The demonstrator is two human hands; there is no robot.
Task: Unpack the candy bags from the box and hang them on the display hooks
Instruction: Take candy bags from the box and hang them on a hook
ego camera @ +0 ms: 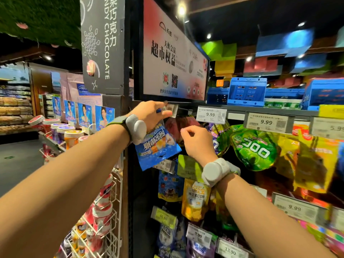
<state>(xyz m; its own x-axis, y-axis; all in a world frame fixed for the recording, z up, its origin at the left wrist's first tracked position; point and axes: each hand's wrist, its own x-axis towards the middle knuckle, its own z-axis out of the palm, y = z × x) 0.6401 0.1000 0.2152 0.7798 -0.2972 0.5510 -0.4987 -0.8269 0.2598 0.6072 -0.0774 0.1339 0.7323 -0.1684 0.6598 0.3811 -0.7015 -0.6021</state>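
My left hand (150, 113) is raised to the top-left display hook and grips a blue candy bag (158, 148), which hangs upside down below my palm; its fingertips touch the small price tag holder (172, 108) at the hook's end. My right hand (195, 140) is just to the right, its fingers curled and pinching a dark red candy bag (176, 125) that hangs behind the blue one. Green candy bags (253, 148) and yellow bags (314, 161) hang on neighbouring hooks to the right. The box is not in view.
Price tags (211, 114) line the shelf rail above the hooks. More candy bags (195, 200) hang in rows below. A white wire rack (109, 216) with bottles stands at the left. A dark sign frame (173, 53) is overhead, and blue crates (246, 91) sit on top.
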